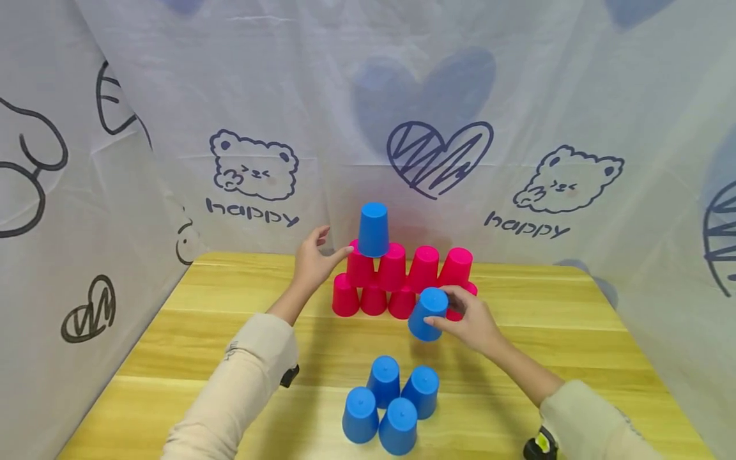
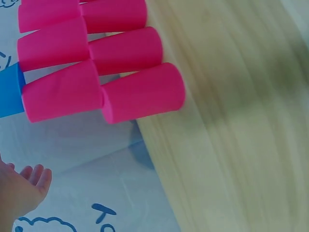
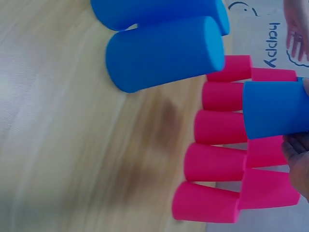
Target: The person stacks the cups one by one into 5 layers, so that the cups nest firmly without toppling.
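Note:
My right hand [image 1: 473, 321] pinches an upside-down blue cup [image 1: 428, 314] between thumb and fingers, in front of the right part of a stack of pink cups. In the right wrist view this held blue cup [image 3: 275, 108] overlaps the pink cups [image 3: 219, 127]. Two rows form the pink stack, the upper pink cups [image 1: 425, 268] resting across the lower pink cups [image 1: 345, 295]. Another blue cup [image 1: 374, 230] stands upside down on top at the left end. Beside it is my left hand [image 1: 314, 260], fingers spread and holding nothing; its thumb tip is close to the upper left pink cup.
Several upside-down blue cups [image 1: 398, 425] stand grouped on the wooden table [image 1: 201, 358], nearer to me than the stack. Behind the table hangs a pale printed cloth [image 1: 351, 179], with more cloth along both sides.

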The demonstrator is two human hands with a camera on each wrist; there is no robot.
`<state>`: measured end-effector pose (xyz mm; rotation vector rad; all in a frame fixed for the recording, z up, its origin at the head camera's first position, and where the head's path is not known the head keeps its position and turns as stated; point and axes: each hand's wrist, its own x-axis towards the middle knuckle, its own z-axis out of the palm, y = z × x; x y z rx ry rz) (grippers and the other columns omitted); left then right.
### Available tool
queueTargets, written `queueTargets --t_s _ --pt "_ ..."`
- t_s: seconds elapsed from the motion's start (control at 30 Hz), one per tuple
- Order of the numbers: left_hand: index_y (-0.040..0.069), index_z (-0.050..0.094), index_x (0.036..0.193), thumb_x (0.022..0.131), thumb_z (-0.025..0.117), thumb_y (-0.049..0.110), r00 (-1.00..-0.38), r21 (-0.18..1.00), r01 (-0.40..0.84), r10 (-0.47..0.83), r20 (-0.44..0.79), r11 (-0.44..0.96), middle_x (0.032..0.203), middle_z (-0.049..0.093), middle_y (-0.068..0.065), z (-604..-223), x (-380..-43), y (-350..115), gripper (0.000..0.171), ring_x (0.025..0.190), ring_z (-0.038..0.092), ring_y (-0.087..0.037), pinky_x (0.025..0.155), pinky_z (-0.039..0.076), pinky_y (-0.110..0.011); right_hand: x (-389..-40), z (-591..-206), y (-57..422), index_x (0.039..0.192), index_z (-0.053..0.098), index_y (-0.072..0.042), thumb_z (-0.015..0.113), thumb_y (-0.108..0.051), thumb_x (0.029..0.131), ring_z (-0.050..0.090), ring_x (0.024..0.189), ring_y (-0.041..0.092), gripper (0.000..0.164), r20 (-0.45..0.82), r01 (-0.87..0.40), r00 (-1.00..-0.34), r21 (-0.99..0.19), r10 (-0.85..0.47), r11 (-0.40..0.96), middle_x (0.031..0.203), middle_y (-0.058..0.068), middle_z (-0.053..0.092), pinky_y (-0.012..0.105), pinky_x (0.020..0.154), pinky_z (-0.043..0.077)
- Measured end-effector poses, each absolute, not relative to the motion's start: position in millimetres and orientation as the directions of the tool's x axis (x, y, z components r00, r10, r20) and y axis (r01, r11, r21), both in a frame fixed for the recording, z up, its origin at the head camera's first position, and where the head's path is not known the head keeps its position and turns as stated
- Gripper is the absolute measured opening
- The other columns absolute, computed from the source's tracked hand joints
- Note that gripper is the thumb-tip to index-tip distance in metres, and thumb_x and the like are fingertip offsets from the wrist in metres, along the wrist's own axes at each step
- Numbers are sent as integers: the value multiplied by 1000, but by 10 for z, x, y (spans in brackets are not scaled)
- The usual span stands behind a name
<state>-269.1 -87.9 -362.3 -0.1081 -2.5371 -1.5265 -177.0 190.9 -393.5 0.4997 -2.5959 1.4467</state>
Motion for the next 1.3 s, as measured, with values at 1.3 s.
queueTargets --t_s 1.3 --pt "0 53 125 77 75 17 -981 889 193 81 175 416 127 57 -17 -4377 -2025 -1187 55 112 57 -34 95 47 -48 -1981 -3375 1766 124 50 1 72 -14 81 57 112 36 51 337 -378 -925 -782 -174 496 121 21 57 47 93 49"
